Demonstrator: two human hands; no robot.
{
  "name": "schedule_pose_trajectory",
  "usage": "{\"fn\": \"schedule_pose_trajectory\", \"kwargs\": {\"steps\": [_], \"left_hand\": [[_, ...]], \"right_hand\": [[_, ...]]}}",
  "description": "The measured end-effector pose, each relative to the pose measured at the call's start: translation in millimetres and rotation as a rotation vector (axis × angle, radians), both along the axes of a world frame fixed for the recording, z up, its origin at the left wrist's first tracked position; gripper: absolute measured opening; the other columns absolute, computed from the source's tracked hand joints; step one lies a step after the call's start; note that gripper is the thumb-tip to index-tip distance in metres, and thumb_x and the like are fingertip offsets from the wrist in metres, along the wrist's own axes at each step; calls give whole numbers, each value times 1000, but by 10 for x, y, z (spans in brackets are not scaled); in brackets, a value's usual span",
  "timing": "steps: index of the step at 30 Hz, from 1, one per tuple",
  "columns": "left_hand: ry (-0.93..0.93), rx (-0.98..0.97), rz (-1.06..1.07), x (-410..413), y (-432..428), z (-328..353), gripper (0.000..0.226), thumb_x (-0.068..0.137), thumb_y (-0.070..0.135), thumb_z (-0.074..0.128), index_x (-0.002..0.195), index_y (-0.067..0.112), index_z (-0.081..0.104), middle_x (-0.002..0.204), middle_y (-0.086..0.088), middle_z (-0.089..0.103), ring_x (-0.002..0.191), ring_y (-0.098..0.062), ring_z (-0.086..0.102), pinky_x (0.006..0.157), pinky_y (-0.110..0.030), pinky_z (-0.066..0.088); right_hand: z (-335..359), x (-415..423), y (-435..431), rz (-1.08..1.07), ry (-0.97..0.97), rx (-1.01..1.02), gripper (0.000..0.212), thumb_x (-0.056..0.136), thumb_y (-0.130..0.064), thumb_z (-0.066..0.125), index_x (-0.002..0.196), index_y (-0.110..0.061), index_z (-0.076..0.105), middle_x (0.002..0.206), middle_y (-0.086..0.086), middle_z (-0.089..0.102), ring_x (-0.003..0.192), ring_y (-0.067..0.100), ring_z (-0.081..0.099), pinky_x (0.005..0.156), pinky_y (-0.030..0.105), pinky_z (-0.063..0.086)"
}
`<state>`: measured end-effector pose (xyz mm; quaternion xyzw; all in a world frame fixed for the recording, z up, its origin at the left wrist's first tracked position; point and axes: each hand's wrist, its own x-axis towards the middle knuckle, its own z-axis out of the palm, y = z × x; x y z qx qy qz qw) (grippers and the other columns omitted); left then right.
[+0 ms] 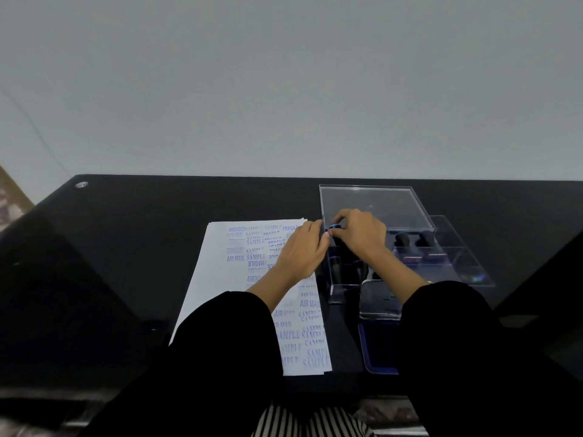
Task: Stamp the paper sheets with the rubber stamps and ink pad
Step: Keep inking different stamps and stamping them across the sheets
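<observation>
A stack of white paper sheets [220, 279] lies on the black table, covered with blue stamped words such as SAMPLE, FRAGILE and AIR MAIL. My left hand [299, 253] lies over the sheet's right edge, fingertips touching a rubber stamp [335, 228] with a blue face. My right hand [359, 234] grips that stamp from the right, above a clear plastic box [334, 294]. More black-handled stamps [413, 239] stand in the box's right part. The ink pad [375, 351], blue with an open lid, sits near my right sleeve, partly hidden.
The box's clear lid [372, 203] stands open behind my hands. The black table [126, 247] runs to a grey wall at the back. Its near edge is by my lap; a metal fitting [81, 184] marks the far left corner.
</observation>
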<state>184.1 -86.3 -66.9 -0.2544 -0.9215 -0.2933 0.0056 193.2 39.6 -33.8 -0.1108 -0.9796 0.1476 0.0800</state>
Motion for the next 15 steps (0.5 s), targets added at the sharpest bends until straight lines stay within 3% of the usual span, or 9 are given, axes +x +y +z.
{"fn": "schedule_pose_trajectory", "kwargs": {"steps": [7,15], "left_hand": [[15,10,-2,30,6,37,36,101,24,30,130,6,42,126,-12,50,108,-23,52,92,-32,44],[61,-12,-8,143,60,200,37,100,23,32,131,5,41,131,-12,45,110,-27,52,92,-40,47]], "right_hand": [[-42,9,-35,-1,-7,64,39,88,-40,60,117,-15,51,106,8,67,101,25,61,73,31,43],[91,160,151,-24,-25,72,27,87,-33,62,110,-19,59,106,5,67,101,24,60,76,32,46]]}}
